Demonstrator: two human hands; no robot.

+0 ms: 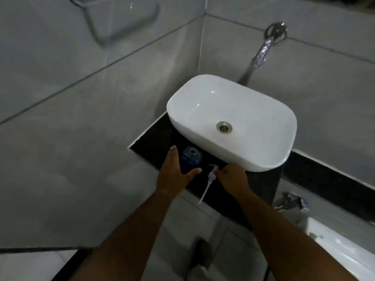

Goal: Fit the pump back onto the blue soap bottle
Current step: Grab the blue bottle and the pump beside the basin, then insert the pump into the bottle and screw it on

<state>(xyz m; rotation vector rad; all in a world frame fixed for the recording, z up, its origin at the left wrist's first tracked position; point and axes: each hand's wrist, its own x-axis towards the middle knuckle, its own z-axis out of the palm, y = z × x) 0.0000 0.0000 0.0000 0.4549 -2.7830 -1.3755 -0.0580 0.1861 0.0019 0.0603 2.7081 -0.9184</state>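
Note:
A clear blue soap bottle [191,158] stands upright on the black counter [154,142], its neck open with no pump on it. My left hand [175,175] is open around it, fingers along its left side and thumb by its near right side; whether they touch it is unclear. The white pump [211,176] lies just right of the bottle, head toward the basin, its long dip tube pointing toward me over the counter edge. My right hand [233,178] has its fingertips pinched on the pump's head.
A white countertop basin [269,159] with a metal drain sits directly behind the hands. A chrome wall tap [263,49] juts out above it. Grey tiled walls close in on the left and behind. A white fixture edge [345,250] lies at the lower right.

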